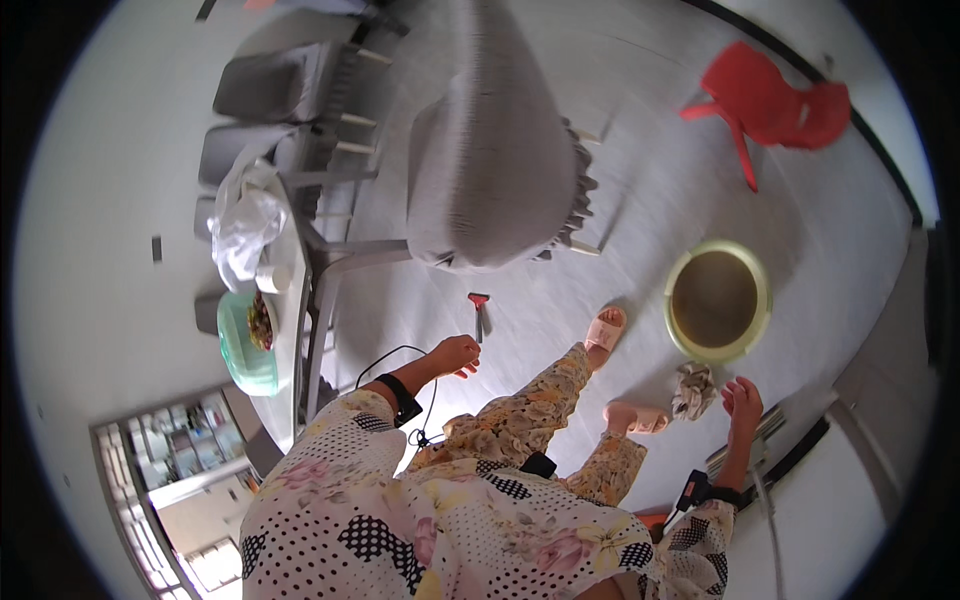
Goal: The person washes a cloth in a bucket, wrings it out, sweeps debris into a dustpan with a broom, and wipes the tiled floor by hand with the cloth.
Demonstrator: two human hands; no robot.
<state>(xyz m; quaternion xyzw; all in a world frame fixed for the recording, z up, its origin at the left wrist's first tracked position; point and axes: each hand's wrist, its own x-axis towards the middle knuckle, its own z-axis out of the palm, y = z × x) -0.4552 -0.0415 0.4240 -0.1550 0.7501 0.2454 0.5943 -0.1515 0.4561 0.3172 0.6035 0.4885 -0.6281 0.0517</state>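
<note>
My left hand (pixel 456 357) hangs over the floor with loosely bent fingers, and nothing shows in it. Nearest to it is a scraper (pixel 478 309) with a red head and a dark handle, lying on the floor just beyond the fingers. My right hand (pixel 742 399) is also without any object, its fingers half curled and apart. Beside it in the view, a crumpled greyish-beige rag (pixel 694 391) rests on the floor. A pale yellow-green basin (pixel 679 330) of murky brown water (pixel 715 298) stands past the rag.
A chair with a grey fabric cover (pixel 502 180) stands ahead. On the left, a table (pixel 289 405) carries a plastic bag (pixel 247 225), a white cup (pixel 273 279) and a green container (pixel 244 352). A red plastic chair (pixel 757 94) is at far right. A black cable (pixel 435 394) trails near my left arm.
</note>
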